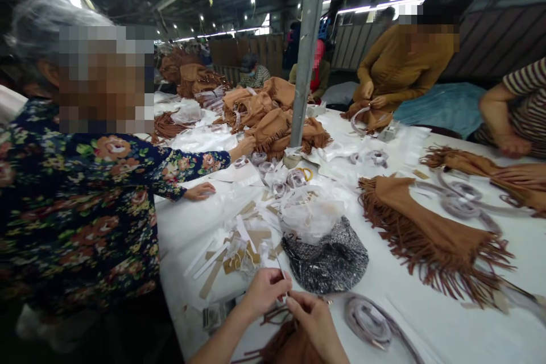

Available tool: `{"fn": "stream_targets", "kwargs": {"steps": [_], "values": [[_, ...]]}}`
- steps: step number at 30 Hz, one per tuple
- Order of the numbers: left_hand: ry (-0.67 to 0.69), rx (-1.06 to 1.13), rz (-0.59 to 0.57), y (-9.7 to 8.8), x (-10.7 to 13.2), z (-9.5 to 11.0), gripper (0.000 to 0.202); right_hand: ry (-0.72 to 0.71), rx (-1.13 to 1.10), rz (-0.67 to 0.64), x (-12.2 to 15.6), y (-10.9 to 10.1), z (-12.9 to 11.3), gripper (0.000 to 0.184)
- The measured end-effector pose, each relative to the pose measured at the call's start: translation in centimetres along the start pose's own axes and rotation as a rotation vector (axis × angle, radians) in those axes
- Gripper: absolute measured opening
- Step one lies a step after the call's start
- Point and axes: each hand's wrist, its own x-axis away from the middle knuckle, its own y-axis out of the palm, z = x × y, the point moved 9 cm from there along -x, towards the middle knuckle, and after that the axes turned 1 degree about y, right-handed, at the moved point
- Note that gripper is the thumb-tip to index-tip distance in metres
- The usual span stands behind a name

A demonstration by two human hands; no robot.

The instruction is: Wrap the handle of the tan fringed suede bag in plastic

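Note:
At the bottom middle, my left hand is closed in a pinch, with a thin pale strip rising beside its fingertips. My right hand is closed too, its fingertips meeting the left ones over something small that I cannot make out. Below both hands lies a brown fringed bag, partly hidden by them. A coiled strap in pale wrapping lies right of my right hand, with a metal clip at one end. Just beyond my hands sits a dark speckled bundle in clear plastic.
Paper and card strips lie scattered ahead-left. A brown fringed piece spreads on the right. Brown bags are heaped around a metal post. A co-worker in a floral sleeve reaches across from the left; others work opposite.

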Motion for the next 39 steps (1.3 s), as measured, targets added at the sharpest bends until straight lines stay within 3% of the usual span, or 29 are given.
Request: {"fn": "stream_targets", "kwargs": {"steps": [5,9,12,14,16,18,20,21,22,23,25,27,29,30,32,35,39], "values": [[-0.019,0.011,0.014,-1.4,0.0,0.3,0.038,0.166,-0.309,-0.068,-0.5,2.1,2.2,0.050],[-0.014,0.040,-0.020,-1.6,-0.2,-0.1,0.039,0.303,-0.498,-0.020,-0.7,3.6,4.1,0.046],[0.001,0.082,-0.050,-1.6,-0.5,-0.9,0.042,0.293,-0.555,0.036,-0.5,3.4,4.0,0.047],[-0.016,0.067,0.020,-3.0,-0.8,-1.7,0.047,0.218,-0.474,0.148,0.2,1.3,3.7,0.050],[-0.064,-0.075,0.142,-5.6,-1.4,-2.5,0.051,0.173,-0.362,0.324,2.1,-2.6,4.2,0.055],[-0.115,-0.355,0.240,-8.0,-2.7,-2.7,0.052,0.220,-0.304,0.522,5.2,-7.2,6.0,0.059],[-0.029,-0.702,0.415,-9.0,-4.2,-0.7,0.058,0.295,-0.310,0.690,8.8,-11.4,8.2,0.061],[0.054,-0.820,0.458,-7.9,-5.0,0.5,0.059,0.328,-0.320,0.763,10.5,-13.2,9.2,0.061],[0.145,-0.894,0.444,-5.6,-5.7,1.5,0.056,0.354,-0.328,0.820,11.9,-14.6,10.1,0.060],[0.237,-0.926,0.355,-2.1,-6.6,2.1,0.049,0.373,-0.338,0.858,12.9,-15.7,10.9,0.058],[0.383,-0.941,-0.001,7.2,-7.9,1.9,0.033,0.408,-0.361,0.892,13.8,-16.9,12.0,0.055],[0.496,-1.101,-0.353,16.3,-8.1,0.2,0.027,0.436,-0.384,0.895,13.7,-17.3,12.9,0.051],[0.523,-1.258,-0.589,22.4,-8.5,-2.4,0.028,0.447,-0.407,0.891,13.3,-17.3,13.7,0.045],[0.513,-1.310,-0.652,24.2,-8.9,-3.6,0.029,0.453,-0.418,0.887,13.1,-17.3,14.1,0.042],[0.484,-1.364,-0.704,25.9,-9.9,-5.5,0.026,0.474,-0.441,0.872,12.7,-17.2,14.8,0.035],[0.461,-1.434,-0.748,26.3,-10.8,-7.2,0.022,0.561,-0.471,0.858,12.7,-16.9,16.0,0.027],[0.460,-1.484,-0.770,26.2,-10.6,-7.1,0.025,0.570,-0.526,0.857,12.7,-16.6,15.8,0.021]]}}
